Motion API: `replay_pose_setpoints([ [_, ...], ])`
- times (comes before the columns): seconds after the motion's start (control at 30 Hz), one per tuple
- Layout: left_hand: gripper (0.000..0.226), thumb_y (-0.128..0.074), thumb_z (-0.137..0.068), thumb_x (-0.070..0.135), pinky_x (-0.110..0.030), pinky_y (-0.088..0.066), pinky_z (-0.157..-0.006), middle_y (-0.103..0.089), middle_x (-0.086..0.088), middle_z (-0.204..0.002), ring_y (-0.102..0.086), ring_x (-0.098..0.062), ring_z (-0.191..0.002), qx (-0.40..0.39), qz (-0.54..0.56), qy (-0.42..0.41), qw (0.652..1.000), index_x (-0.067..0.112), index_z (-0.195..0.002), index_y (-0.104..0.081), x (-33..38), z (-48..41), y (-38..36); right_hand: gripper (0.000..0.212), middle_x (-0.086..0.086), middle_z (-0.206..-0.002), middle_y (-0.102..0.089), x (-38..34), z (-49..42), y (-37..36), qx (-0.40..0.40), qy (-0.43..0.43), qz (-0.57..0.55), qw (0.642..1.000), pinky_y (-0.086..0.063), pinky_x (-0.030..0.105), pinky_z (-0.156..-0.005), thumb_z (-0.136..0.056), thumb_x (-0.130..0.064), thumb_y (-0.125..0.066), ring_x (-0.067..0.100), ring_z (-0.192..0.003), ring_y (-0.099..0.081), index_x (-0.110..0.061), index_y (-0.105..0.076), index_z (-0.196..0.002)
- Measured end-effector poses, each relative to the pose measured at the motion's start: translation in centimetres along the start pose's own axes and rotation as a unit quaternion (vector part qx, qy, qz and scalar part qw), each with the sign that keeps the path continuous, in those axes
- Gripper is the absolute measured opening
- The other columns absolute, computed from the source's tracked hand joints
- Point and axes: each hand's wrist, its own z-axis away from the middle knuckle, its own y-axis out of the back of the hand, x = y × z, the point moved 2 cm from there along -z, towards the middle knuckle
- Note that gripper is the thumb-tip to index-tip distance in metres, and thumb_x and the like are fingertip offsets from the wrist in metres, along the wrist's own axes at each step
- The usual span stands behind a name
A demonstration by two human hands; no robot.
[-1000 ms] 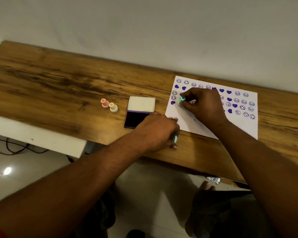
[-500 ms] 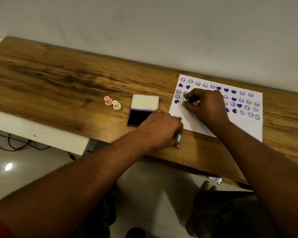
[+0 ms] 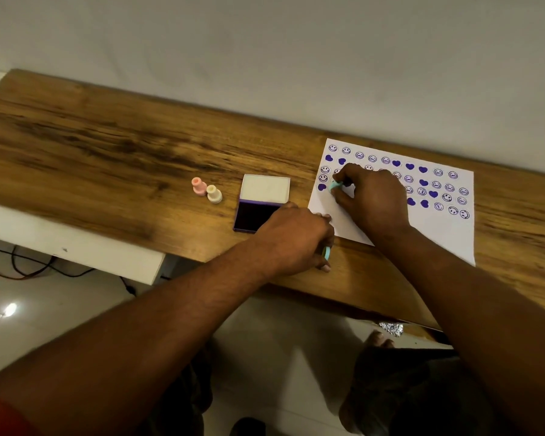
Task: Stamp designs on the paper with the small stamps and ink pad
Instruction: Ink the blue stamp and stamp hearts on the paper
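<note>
Your right hand (image 3: 372, 196) pinches a small mint-green plastic stamp (image 3: 335, 185). The thumb and curled fingers (image 3: 343, 174) close round its body, so only its left end shows. The stamp is over the left end of the printed rows on the white paper sheet (image 3: 438, 234), just right of a purple heart print (image 3: 321, 187). Its long axis appears to lean leftward from the fingers. Whether its face touches the paper cannot be determined, because the fingers hide it.

Your left hand (image 3: 296, 237) rests on the brown wooden tabletop (image 3: 107, 152) at the paper's near-left corner. Its fingers curl round a second small light-blue stamp (image 3: 327, 252), of which only one end shows beneath the hand.

Controlling relation: the unprinted paper lies on the near side of the right-hand fingers, towards you. The open purple ink pad (image 3: 255, 217), its white lid (image 3: 265, 188) folded back, lies to their left, beyond the paper's edge. The left hand is nearer the pad and partly covers its near-right corner.

Judgement: you are placing one print in the row. Re-inking should require the right hand to travel leftward past the left hand.

A small pink stamp (image 3: 198, 185) and a small cream stamp (image 3: 214, 194) stand upright just beside each other. They are left of the pad, well apart from both hands.
</note>
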Motion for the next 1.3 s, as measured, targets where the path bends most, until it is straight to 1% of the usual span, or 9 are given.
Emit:
replay_pose_setpoints([
  [0.17,0.046,-0.077,-0.087,0.058,-0.041,-0.041,-0.108,-0.065,0.003,-0.145,-0.061,-0.022,-0.123,0.014,0.034,0.016,0.999,0.033,-0.125,-0.071,-0.2,0.2,0.2,0.028,-0.002,-0.109,-0.079,0.1,-0.2,0.1,-0.026,-0.020,-0.015,0.999,-0.044,0.026,-0.072,-0.095,-0.040,-0.074,0.022,-0.094,-0.072,-0.025,-0.074,-0.118],
  [0.27,0.048,-0.078,-0.086,0.057,-0.040,-0.042,-0.108,-0.067,0.004,-0.142,-0.063,-0.020,-0.121,0.019,0.058,0.026,0.998,0.032,-0.126,-0.071,-0.4,0.2,0.1,0.027,-0.006,-0.103,-0.079,0.8,-0.9,1.2,-0.017,-0.082,-0.162,0.983,-0.055,0.029,-0.075,-0.086,-0.036,-0.085,0.011,-0.084,-0.070,-0.021,-0.078,-0.108],
  [0.4,0.049,-0.079,-0.086,0.057,-0.041,-0.045,-0.109,-0.071,0.005,-0.135,-0.065,-0.016,-0.119,0.050,0.092,0.041,0.994,0.033,-0.127,-0.070,-1.0,0.2,0.1,0.028,-0.007,-0.095,-0.081,1.9,-1.2,3.2,0.032,-0.168,-0.400,0.900,-0.060,0.021,-0.071,-0.080,-0.032,-0.091,0.006,-0.087,-0.077,-0.025,-0.076,-0.102],
  [0.5,0.047,-0.081,-0.084,0.057,-0.043,-0.042,-0.111,-0.073,0.007,-0.131,-0.065,-0.017,-0.120,0.109,0.112,0.065,0.986,0.037,-0.125,-0.071,-1.6,0.1,0.3,0.025,-0.001,-0.087,-0.082,2.6,-1.0,3.8,0.032,-0.212,-0.490,0.845,-0.055,0.019,-0.062,-0.079,-0.024,-0.092,0.008,-0.076,-0.077,-0.023,-0.076,-0.099],
  [0.67,0.045,-0.086,-0.079,0.055,-0.031,-0.054,-0.085,-0.078,0.012,-0.113,-0.069,-0.004,-0.097,0.269,0.252,0.128,0.921,0.032,-0.117,-0.076,-3.0,0.3,1.0,0.022,0.004,-0.086,-0.081,2.1,-0.9,4.1,-0.007,-0.230,-0.546,0.805,-0.049,0.022,-0.062,-0.081,-0.028,-0.089,0.012,-0.072,-0.073,-0.021,-0.076,-0.098],
  [0.77,0.040,-0.087,-0.078,0.054,-0.018,-0.050,-0.071,-0.074,0.024,-0.099,-0.066,0.007,-0.091,0.315,0.348,0.153,0.870,0.034,-0.111,-0.078,-3.7,0.3,1.2,0.021,0.006,-0.089,-0.082,0.4,-0.5,4.3,-0.054,-0.185,-0.569,0.799,-0.050,0.021,-0.062,-0.080,-0.031,-0.088,0.017,-0.078,-0.076,-0.022,-0.078,-0.097],
  [0.9,0.040,-0.085,-0.074,0.060,-0.019,-0.054,-0.072,-0.075,0.028,-0.093,-0.069,0.008,-0.092,0.353,0.405,0.163,0.828,0.036,-0.106,-0.080,-4.0,0.4,1.6,0.017,0.005,-0.082,-0.081,-1.9,-0.1,4.4,-0.069,-0.131,-0.567,0.810,-0.049,0.021,-0.061,-0.080,-0.025,-0.088,0.017,-0.077,-0.076,-0.023,-0.078,-0.093],
  [1.1,0.037,-0.090,-0.076,0.047,-0.004,-0.047,-0.069,-0.075,0.026,-0.092,-0.066,0.013,-0.092,0.381,0.423,0.145,0.809,0.031,-0.108,-0.082,-4.5,0.6,1.7,0.018,0.001,-0.082,-0.081,-3.1,0.0,4.3,-0.065,-0.112,-0.550,0.825,-0.051,0.015,-0.062,-0.084,-0.015,-0.086,0.013,-0.075,-0.077,-0.015,-0.075,-0.098],
  [1.3,0.035,-0.090,-0.077,0.044,-0.003,-0.045,-0.067,-0.075,0.024,-0.093,-0.065,0.014,-0.089,0.387,0.413,0.141,0.812,0.028,-0.107,-0.083,-4.6,0.8,1.8,0.018,0.000,-0.084,-0.082,-3.2,0.0,4.2,-0.069,-0.109,-0.540,0.832,-0.052,0.013,-0.064,-0.083,-0.016,-0.087,0.010,-0.074,-0.077,-0.018,-0.076,-0.097],
])
